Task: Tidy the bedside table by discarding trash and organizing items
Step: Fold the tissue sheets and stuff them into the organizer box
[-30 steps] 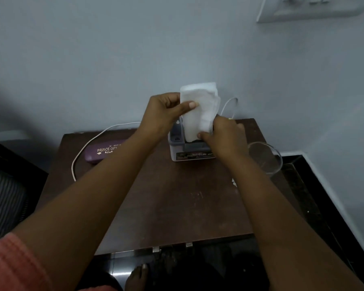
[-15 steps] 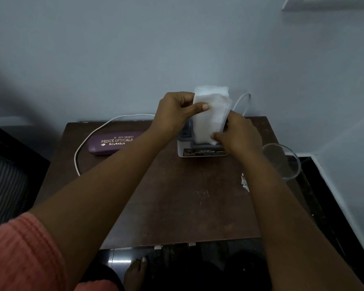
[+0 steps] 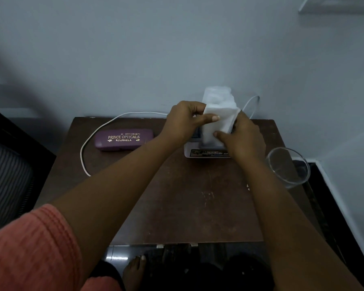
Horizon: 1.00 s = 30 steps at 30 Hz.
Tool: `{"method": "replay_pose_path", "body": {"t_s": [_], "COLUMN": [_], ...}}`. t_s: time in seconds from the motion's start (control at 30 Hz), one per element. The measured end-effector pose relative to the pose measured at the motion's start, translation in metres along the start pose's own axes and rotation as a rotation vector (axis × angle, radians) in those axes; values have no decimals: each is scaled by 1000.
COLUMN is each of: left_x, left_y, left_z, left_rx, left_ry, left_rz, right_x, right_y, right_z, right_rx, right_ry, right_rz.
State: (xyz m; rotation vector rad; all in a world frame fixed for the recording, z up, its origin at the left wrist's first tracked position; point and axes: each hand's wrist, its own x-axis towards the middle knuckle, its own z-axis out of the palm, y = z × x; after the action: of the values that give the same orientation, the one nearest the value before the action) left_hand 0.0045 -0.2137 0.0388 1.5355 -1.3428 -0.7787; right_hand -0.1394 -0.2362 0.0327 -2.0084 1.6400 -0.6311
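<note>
Brown bedside table [image 3: 177,206] against pale wall | left-centre: white cable [image 3: 86,143], purple spectacle case [image 3: 123,140] | centre: left hand [image 3: 185,120] and right hand [image 3: 243,137] both pinch white folded tissue stack [image 3: 220,114], upright over white holder [image 3: 206,152] | right edge: clear glass [image 3: 288,166]

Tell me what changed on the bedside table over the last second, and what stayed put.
Little changed. Both hands kept their grip on the white tissues standing in the holder: the left hand pinching the upper part, the right hand lower down. The view shifted slightly. The spectacle case, cable and glass stayed in place.
</note>
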Motion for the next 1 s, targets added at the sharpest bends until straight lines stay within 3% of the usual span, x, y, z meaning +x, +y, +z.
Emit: {"method": "replay_pose_path", "body": {"t_s": [0.43,0.67,0.9,1.0], "left_x": [-7,-6,-11,-18], "left_y": [-24,-17,-19,-23], "left_z": [-2,2,4,2], "left_rx": [334,468,502,366], "left_ry": [80,157,170,216], "left_rz": [5,-25,-59,-46], "right_x": [-6,-7,-5,-14], "right_y": [3,4,4,4], "right_z": [1,3,7,6], "right_rx": [-29,68,47,204], "right_ry": [14,76,101,237], "right_rz": [3,-3,-12,-42]}}
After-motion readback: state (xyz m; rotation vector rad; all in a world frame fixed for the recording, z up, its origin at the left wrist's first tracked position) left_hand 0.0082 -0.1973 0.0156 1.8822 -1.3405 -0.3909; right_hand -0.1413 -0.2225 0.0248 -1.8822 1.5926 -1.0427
